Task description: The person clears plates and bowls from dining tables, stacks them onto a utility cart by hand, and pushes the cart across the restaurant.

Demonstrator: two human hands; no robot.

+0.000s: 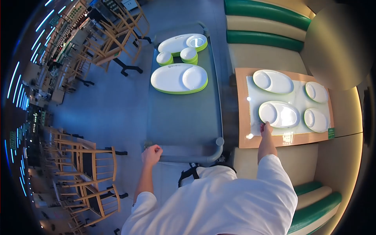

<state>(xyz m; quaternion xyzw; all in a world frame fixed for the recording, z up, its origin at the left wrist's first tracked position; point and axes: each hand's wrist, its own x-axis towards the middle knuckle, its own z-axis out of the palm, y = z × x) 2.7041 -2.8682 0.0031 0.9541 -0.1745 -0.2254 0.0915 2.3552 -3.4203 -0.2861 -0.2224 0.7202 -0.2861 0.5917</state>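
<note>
"Two hands were out; where?"
"The left hand [151, 155] was loosely fisted at the near-left corner of a grey cart [180, 117]; whether it touched the cart, I couldn't tell. The right hand [266, 128] pinched the rim of a green-sided oval plate [279, 114] on the table [243, 117], right of the cart."
"And the room?"
"Blue-grey floor [117, 113] ran alongside. The table had a wooden border around a pale, shiny middle, with a green-and-beige bench [262, 38] past its far edge. Wooden chairs [94, 166] stood off to the left."
"The dishes?"
"Beside the pinched one sat a second plate [317, 120]; beyond lay two farther plates [277, 81], each with a round hollow at its left end. On the cart came a near stack of oval plates [168, 79], two stacks of small bowls [188, 54], then a far stack of oval plates [172, 45]."
</note>
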